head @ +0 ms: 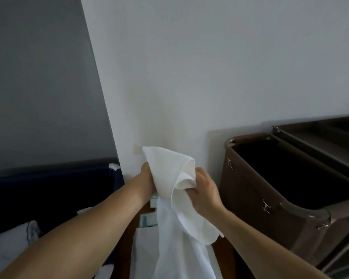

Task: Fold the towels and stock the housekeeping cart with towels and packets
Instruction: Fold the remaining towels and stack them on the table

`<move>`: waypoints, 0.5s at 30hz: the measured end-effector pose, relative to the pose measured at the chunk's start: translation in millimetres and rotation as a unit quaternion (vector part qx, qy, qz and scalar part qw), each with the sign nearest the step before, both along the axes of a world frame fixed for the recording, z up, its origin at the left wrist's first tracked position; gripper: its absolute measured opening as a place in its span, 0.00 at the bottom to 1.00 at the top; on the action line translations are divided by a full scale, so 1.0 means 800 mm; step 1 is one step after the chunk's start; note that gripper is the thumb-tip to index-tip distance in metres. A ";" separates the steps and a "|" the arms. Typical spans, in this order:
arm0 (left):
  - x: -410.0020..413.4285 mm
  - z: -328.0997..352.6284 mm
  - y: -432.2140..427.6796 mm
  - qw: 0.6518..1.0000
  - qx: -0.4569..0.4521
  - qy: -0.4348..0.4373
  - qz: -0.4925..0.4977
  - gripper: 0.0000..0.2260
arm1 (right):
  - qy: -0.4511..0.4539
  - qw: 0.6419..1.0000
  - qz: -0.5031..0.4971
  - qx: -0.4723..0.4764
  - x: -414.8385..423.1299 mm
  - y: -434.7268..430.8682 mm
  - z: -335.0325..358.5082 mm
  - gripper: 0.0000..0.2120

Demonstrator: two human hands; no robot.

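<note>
A white towel [169,174] hangs in the air in front of the white wall, its long end draping down past the bottom of the view. My left hand [147,178] grips its upper left edge. My right hand [205,190] grips a bunched fold at the upper right. The two hands are close together, with the towel's top corner sticking up between them. The housekeeping cart [260,178] stands to the right, with a brown bag that is open and dark inside. Small pale packets [147,219] lie below the hands, partly hidden by the towel.
A white wall [189,67] rises straight ahead. A dark blue bed frame or headboard [48,190] fills the left side, with white bedding [10,244] at the lower left. The cart's metal shelf rails [314,141] run along the far right.
</note>
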State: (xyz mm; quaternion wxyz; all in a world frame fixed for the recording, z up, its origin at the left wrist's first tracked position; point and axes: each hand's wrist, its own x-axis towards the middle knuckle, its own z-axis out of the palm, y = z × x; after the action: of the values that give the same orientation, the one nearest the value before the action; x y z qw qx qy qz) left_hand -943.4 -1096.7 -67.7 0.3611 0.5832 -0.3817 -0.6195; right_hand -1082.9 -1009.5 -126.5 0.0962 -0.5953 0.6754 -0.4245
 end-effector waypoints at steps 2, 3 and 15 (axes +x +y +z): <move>-0.004 -0.002 -0.011 0.987 0.074 0.143 0.016 0.14 | -0.037 0.999 -0.024 -0.020 -0.015 -0.001 0.012 0.07; -0.009 -0.009 -0.021 0.989 0.064 0.133 -0.016 0.13 | -0.059 0.997 -0.036 -0.024 -0.022 -0.002 0.022 0.08; 0.010 -0.036 -0.016 0.769 -0.435 -0.283 -0.373 0.19 | -0.085 0.993 0.001 0.086 -0.022 -0.032 0.038 0.05</move>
State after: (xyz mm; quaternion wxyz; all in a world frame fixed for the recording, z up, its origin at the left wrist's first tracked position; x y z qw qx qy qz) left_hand -935.3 -1109.4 -96.8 0.1923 0.3238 -0.8831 -0.2800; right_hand -1100.4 -1035.2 -95.9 0.2045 -0.5471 0.6982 -0.4140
